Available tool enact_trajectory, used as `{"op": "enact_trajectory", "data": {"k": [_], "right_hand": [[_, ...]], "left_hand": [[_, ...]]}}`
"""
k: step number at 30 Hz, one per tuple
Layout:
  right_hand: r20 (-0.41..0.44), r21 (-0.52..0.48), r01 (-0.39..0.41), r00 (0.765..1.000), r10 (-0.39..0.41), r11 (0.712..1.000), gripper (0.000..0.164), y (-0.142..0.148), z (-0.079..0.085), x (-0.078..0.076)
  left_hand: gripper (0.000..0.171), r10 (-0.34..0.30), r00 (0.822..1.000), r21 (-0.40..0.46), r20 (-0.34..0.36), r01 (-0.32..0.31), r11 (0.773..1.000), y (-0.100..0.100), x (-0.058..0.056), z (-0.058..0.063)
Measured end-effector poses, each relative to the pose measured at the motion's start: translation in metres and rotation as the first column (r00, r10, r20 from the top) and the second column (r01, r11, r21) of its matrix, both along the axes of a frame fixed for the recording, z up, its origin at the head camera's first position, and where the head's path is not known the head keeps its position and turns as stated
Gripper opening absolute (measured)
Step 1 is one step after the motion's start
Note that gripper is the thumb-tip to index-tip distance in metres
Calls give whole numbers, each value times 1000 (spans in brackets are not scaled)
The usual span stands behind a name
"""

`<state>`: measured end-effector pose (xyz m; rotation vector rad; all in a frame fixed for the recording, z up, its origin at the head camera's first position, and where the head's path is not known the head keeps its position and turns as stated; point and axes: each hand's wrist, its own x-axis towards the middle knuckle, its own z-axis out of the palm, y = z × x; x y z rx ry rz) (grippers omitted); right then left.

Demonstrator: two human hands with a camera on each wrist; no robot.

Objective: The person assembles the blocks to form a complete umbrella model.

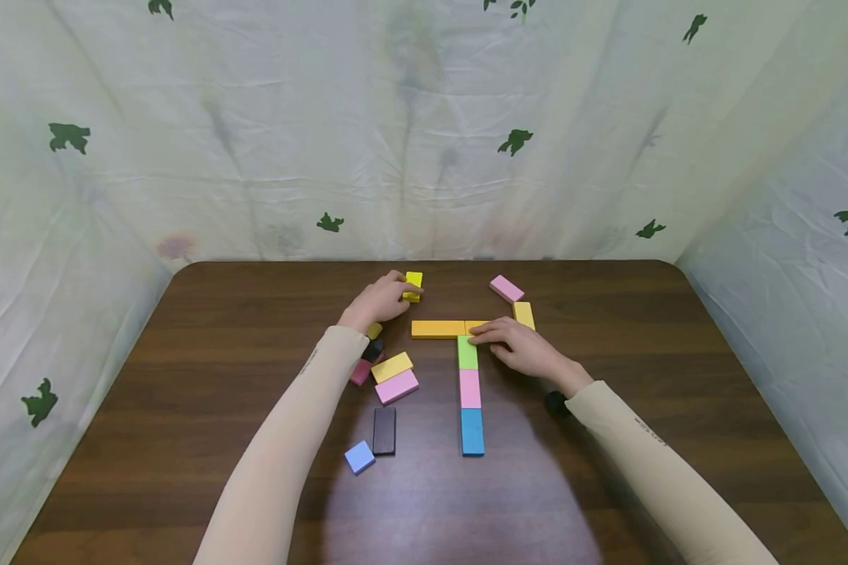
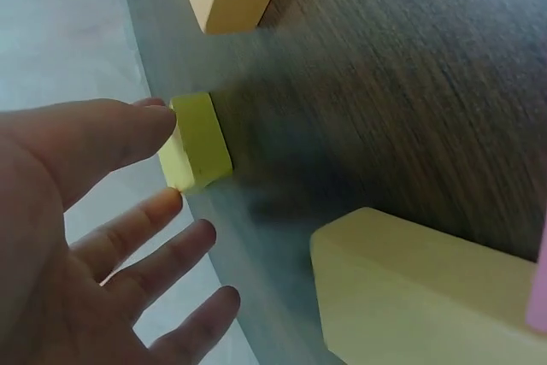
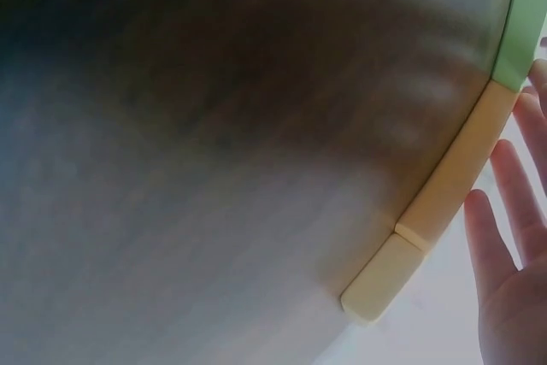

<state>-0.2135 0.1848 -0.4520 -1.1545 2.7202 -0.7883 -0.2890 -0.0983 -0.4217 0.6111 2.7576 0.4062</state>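
Observation:
Near the table's far edge my left hand (image 1: pixel 378 302) pinches a yellow block (image 1: pixel 414 279). One finger lies across this block. In the left wrist view the thumb (image 2: pixel 145 136) overlaps the same yellow block (image 2: pixel 201 141), and the remaining fingers are spread. My right hand (image 1: pixel 523 349) rests with extended fingers at the corner where an orange block (image 1: pixel 475 324) meets a green block (image 1: pixel 468 355). In the right wrist view its fingers (image 3: pixel 506 181) lie along the orange block (image 3: pixel 461 168). A longer orange block (image 1: pixel 438 329) adjoins on the left.
Below the green block, a pink block (image 1: pixel 469 388) and a blue block (image 1: pixel 472 431) continue the line. A pale yellow block (image 1: pixel 524 315) and pink block (image 1: pixel 506 288) stand upper right. Left lie another yellow block (image 1: pixel 392 367), pink block (image 1: pixel 397 387), black block (image 1: pixel 385 431) and light-blue block (image 1: pixel 360 457).

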Motion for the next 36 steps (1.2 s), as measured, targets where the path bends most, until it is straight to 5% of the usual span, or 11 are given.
{"op": "enact_trajectory", "data": {"k": [10,16,23,36], "right_hand": [[11,3,4,1000,-4,1000,37,1,-1,0],[-8,-17,-7,1000,7,1000,37,2,-1,1],[-39,-31,-15,999,14,999,37,3,-2,0],[-14,-23,-8,1000,8,1000,37,1,-1,0]], "left_hand": [[39,-29,1000,-49,-8,29,998,13,-3,-2],[44,-18,999,-73,-36,16,997,20,6,3],[53,2,1000,-88,28,0,996,26,10,3],[57,-48,994,-71,95,55,996,43,-3,0]]}}
